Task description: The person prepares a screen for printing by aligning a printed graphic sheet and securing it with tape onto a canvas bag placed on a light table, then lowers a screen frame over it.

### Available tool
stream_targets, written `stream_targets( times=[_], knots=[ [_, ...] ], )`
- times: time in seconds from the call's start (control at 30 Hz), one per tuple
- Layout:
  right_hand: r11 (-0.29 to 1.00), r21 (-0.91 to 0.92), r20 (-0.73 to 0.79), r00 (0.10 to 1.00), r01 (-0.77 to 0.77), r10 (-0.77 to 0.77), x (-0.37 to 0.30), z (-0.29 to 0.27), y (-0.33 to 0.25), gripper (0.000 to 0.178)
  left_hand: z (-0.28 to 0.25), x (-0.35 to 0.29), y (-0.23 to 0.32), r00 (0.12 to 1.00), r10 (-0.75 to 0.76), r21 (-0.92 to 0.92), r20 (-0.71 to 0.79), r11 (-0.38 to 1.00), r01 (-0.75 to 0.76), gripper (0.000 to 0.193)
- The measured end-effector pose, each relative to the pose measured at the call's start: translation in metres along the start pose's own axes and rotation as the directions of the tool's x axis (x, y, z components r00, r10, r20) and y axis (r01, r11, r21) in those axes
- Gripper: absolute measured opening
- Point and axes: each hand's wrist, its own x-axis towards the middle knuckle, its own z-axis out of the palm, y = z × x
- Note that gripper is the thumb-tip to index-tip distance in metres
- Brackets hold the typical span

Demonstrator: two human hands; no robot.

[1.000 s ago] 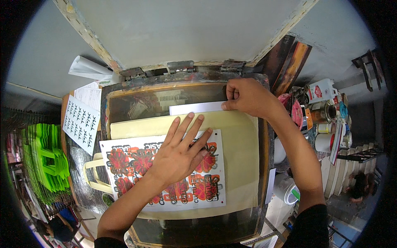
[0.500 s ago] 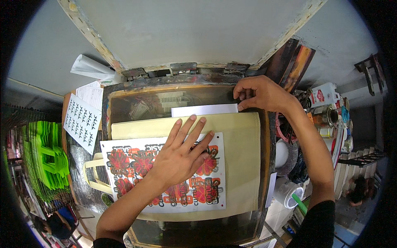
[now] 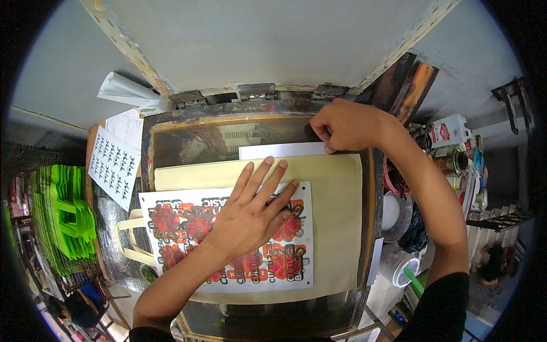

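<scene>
My left hand (image 3: 248,219) lies flat with fingers spread, pressing on a white sheet (image 3: 228,285) printed with red flowers and black lettering. Under that sheet is a cream fabric bag (image 3: 336,228), its handle (image 3: 126,242) sticking out at the left. The left fingertips reach past the sheet's upper edge onto the fabric. Along the bag's far edge runs a white paper strip (image 3: 285,150). At the strip's right end is my right hand (image 3: 342,128), its fingers curled and thumb pointing down; anything pinched between them is hidden.
A dark framed board (image 3: 262,319) supports the bag. Behind it, a large screen frame (image 3: 268,45) stands raised on hinges. Left are a lettered sheet (image 3: 115,165) and green bags (image 3: 65,211). Right are a white tub (image 3: 396,265), cans (image 3: 450,159) and a jug (image 3: 447,131).
My right hand has shifted slightly left and its fingers curl in more at the strip's end. My left hand stays on the printed sheet.
</scene>
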Motion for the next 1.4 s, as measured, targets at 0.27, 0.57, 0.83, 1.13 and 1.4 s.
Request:
stream_targets(
  times=[0.27, 0.57, 0.83, 1.13, 1.4],
  knots=[
    [0.975, 0.089, 0.126, 0.974, -0.201, 0.189, 0.025, -0.014, -0.025, 0.022, 0.0, -0.002, 0.0, 0.998, 0.005, -0.03, -0.055, 1.0, -0.007, 0.057],
    [0.968, 0.249, -0.229, 0.973, 0.018, 0.041, 0.068, 0.037, -0.075, 0.036, 0.003, -0.006, -0.001, 0.996, 0.0, -0.063, -0.094, 0.998, -0.006, 0.052],
    [0.988, 0.153, -0.217, 0.974, -0.034, 0.067, 0.072, 0.033, -0.08, 0.045, 0.005, -0.005, -0.002, 0.992, 0.016, -0.052, -0.126, 0.998, -0.023, 0.05],
    [0.977, 0.192, -0.248, 0.958, -0.095, 0.142, 0.068, 0.043, -0.087, 0.047, 0.004, -0.007, -0.001, 0.991, 0.022, -0.058, -0.13, 0.998, -0.029, 0.051],
    [0.993, 0.112, -0.277, 0.959, -0.029, 0.06, 0.058, 0.052, -0.083, 0.045, 0.005, -0.008, 0.002, 0.992, 0.04, 0.003, -0.118, 0.999, -0.04, 0.053]
  ],
)
